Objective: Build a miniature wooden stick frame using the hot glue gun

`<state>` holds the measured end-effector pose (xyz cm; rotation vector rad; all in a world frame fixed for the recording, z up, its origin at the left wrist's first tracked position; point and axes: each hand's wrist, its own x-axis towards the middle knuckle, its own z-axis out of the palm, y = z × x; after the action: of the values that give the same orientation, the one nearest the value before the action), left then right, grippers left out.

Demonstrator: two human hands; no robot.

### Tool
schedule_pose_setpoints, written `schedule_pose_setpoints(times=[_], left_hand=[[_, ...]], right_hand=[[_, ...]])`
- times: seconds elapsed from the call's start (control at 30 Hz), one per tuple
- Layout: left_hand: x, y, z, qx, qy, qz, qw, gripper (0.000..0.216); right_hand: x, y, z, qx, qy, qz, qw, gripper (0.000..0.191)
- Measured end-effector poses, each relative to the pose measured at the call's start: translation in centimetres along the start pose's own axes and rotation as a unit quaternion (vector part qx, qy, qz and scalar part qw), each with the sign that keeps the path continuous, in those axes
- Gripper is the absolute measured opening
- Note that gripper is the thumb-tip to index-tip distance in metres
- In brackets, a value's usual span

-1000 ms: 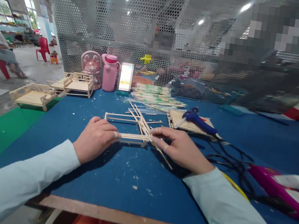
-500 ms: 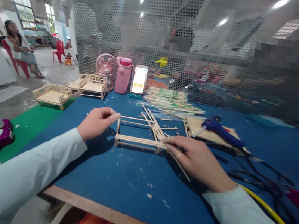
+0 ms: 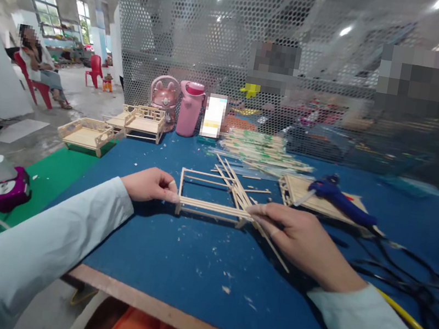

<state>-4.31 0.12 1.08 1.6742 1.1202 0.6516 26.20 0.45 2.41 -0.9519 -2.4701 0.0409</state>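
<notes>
Shifted from the far-left to the near-left corner, your left hand pinches the wooden-stick frame on the blue table; your right hand, fingertips closed, grips its near-right end beside loose sticks, presumably steadying both ends.

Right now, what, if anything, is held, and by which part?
The left hand holds the stick frame by its near left corner. The right hand pinches at the frame's near right corner, beside loose sticks; what it grips there is unclear.
</notes>
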Motion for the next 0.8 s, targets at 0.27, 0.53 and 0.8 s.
schedule_pose_setpoints(times=[0.27,0.53,0.8], left_hand=[[-1.0,1.3,-0.4,0.046,0.045,0.031,0.997,0.033],[-1.1,5.6,3.8,0.354,0.349,0.278,0.822,0.021],[1.4,6.3,10.2,0.492,0.174,0.222,0.824,0.024]], right_hand=[[-0.1,-0.5,0.1,-0.004,0.003,0.032,0.999,0.020],[0.0,-1.0,0.3,-0.058,0.091,0.021,0.994,0.017],[-0.1,-1.7,1.3,-0.157,0.100,-0.053,0.981,0.017]])
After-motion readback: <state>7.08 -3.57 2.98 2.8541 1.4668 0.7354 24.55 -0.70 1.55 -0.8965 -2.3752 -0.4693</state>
